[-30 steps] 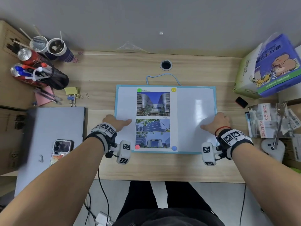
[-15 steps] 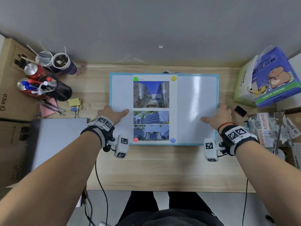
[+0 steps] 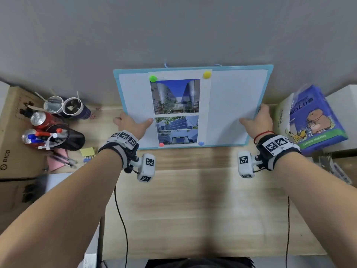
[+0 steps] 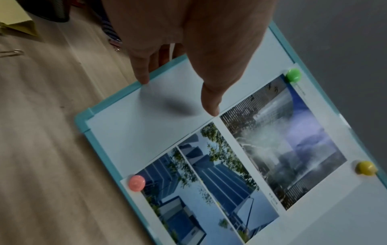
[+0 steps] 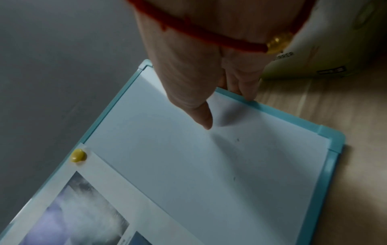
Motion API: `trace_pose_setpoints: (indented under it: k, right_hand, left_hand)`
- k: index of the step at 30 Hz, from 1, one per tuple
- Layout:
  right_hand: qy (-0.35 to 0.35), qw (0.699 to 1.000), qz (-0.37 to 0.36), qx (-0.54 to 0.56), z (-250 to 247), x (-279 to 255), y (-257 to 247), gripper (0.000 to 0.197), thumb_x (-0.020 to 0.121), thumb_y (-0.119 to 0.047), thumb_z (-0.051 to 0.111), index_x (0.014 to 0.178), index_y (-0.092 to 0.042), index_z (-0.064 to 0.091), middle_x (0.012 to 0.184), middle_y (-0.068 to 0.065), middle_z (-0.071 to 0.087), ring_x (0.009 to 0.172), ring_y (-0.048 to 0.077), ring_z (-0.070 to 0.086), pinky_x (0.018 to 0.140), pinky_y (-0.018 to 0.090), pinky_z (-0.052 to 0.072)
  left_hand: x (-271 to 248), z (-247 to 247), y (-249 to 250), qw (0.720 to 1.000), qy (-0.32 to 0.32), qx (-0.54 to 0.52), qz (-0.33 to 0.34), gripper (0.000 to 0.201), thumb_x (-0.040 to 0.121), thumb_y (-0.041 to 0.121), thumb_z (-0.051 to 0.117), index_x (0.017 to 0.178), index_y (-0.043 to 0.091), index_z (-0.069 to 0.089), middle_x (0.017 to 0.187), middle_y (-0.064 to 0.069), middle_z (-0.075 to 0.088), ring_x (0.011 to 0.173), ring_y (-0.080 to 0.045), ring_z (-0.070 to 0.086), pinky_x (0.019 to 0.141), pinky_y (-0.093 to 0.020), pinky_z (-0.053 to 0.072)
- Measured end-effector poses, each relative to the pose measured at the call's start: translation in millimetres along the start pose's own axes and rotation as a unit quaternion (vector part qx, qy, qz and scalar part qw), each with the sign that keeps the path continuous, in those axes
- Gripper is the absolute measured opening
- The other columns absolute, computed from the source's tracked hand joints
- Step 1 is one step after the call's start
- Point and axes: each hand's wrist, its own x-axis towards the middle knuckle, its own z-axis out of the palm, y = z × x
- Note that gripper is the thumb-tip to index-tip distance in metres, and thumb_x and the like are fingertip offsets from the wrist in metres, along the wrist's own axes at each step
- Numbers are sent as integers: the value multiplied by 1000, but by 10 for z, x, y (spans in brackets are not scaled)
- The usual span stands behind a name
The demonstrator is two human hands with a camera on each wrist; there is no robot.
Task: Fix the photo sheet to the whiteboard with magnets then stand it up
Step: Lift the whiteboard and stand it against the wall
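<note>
The blue-framed whiteboard (image 3: 235, 97) is tilted up against the grey wall, its bottom edge on the desk. A photo sheet (image 3: 176, 109) of building pictures is pinned to it by a green magnet (image 3: 153, 78), a yellow magnet (image 3: 206, 74), a pink magnet (image 3: 161, 145) and a blue magnet (image 3: 201, 143). My left hand (image 3: 129, 122) grips the board's left edge, thumb on the front, fingers behind. My right hand (image 3: 256, 118) grips the right edge the same way. In the wrist views the left thumb (image 4: 211, 99) and right thumb (image 5: 201, 114) press the white face.
A black pen holder (image 3: 63, 139), cans and paper cups (image 3: 72, 107) crowd the desk's left. A cardboard box (image 3: 13, 142) stands at the far left. A blue tissue pack (image 3: 313, 120) sits close to the board's right edge. Bare wooden desk (image 3: 193, 209) lies in front.
Both hands have lifted the board from lying flat on the desk and tipped its top edge up and back toward the wall. The sheet and magnets stayed in place.
</note>
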Motion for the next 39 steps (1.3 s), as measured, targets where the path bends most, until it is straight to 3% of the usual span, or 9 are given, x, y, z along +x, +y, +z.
trace_pose_setpoints:
  k: [7,12,15,19,30,33,36,39]
  right_hand:
    - [41,998,-26,30,89,342,-121,56,75,-8,70,123,-2,42,122,15,58,96,16,53,83,22,41]
    - [58,997,-38,33,135,454,-100,64,66,-18,67,123,-2,42,125,17,53,114,30,55,101,42,46]
    - [67,996,-39,36,173,488,-69,70,65,-18,67,127,-2,40,128,17,51,118,30,52,104,43,44]
    - [80,994,-52,45,198,520,-60,64,63,-18,64,122,-4,43,123,15,53,114,28,54,102,43,46]
    - [63,991,-81,86,178,546,-66,68,63,-19,66,126,-14,40,125,7,55,112,22,57,101,40,48]
    - [47,992,-80,86,175,547,-79,69,66,-15,67,128,-13,36,126,6,54,110,19,57,99,32,47]
    - [23,997,-65,39,174,558,-37,74,71,-13,69,134,-7,30,123,0,49,107,15,49,93,23,37]
    - [11,998,-57,22,160,546,-27,75,72,-14,70,135,-8,29,126,3,51,106,14,48,92,22,34]
  left_hand:
    - [202,85,255,999,23,-16,46,93,74,45,77,134,-9,30,142,-21,26,128,-32,39,104,-33,34]
    - [288,135,311,997,28,-18,69,92,71,42,80,131,-9,32,139,-23,29,128,-32,37,103,-34,35]
    - [341,157,318,996,33,-16,81,92,69,41,82,130,-8,33,138,-22,30,129,-32,35,104,-34,35]
    - [392,169,346,994,49,-27,94,93,69,39,82,132,-7,32,139,-21,31,130,-30,35,105,-32,34]
    - [414,168,327,993,55,-27,105,93,70,36,82,134,-7,30,140,-20,30,132,-29,34,106,-33,33]
    - [432,147,328,993,51,-19,106,96,70,38,82,136,-6,29,140,-20,30,131,-32,36,106,-36,35]
    - [415,135,319,994,39,-21,95,106,70,37,82,145,-3,19,144,-18,26,134,-31,35,110,-35,33]
    - [389,115,297,995,33,-27,88,116,69,36,83,151,3,8,149,-16,22,138,-29,32,113,-34,29]
